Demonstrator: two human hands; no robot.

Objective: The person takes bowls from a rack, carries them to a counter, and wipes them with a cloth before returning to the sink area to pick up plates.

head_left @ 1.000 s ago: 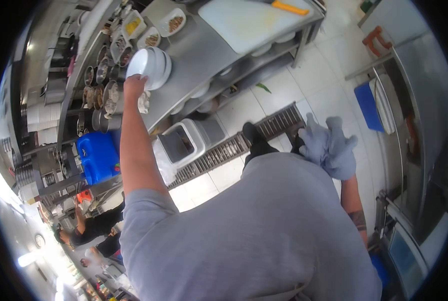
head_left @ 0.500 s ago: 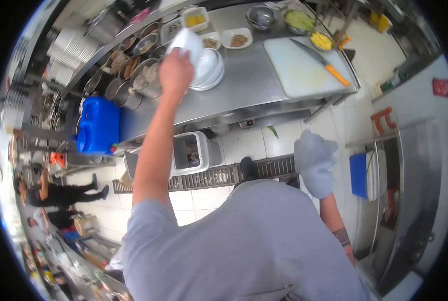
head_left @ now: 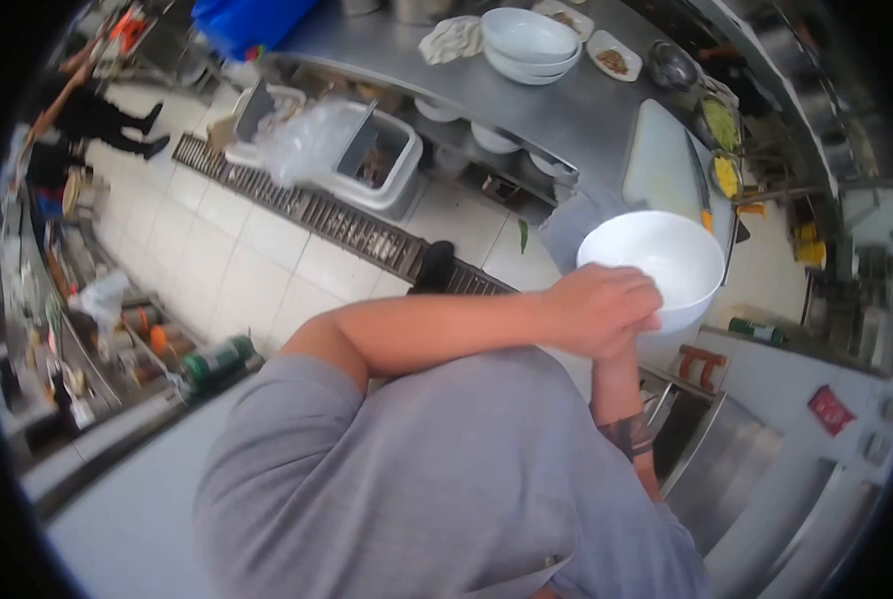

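Observation:
My left hand (head_left: 608, 311) is closed on the near rim of a deep white bowl (head_left: 661, 255), which is tilted with its inside towards me. My right hand is behind the bowl and my left hand; only its wrist (head_left: 616, 374) and forearm show below. A grey cloth (head_left: 571, 225) sticks out beyond the bowl's far left side, bunched at my right hand, whose fingers are hidden. On the steel counter (head_left: 406, 65) stands a stack of white bowls (head_left: 531, 50), with a crumpled white cloth (head_left: 451, 40) to its left.
A white cutting board (head_left: 656, 160) with an orange-handled knife (head_left: 704, 205) lies at the counter's right end. Below stands a grey bin (head_left: 406, 165) beside a clear plastic bag (head_left: 311, 140). A drain grate (head_left: 297, 205) crosses the tiled floor. Another person (head_left: 92, 110) stands far left.
My left hand has brought the white bowl from above the counter stack back to my right hand and the grey cloth. The view has turned, and the counter now lies higher in it.

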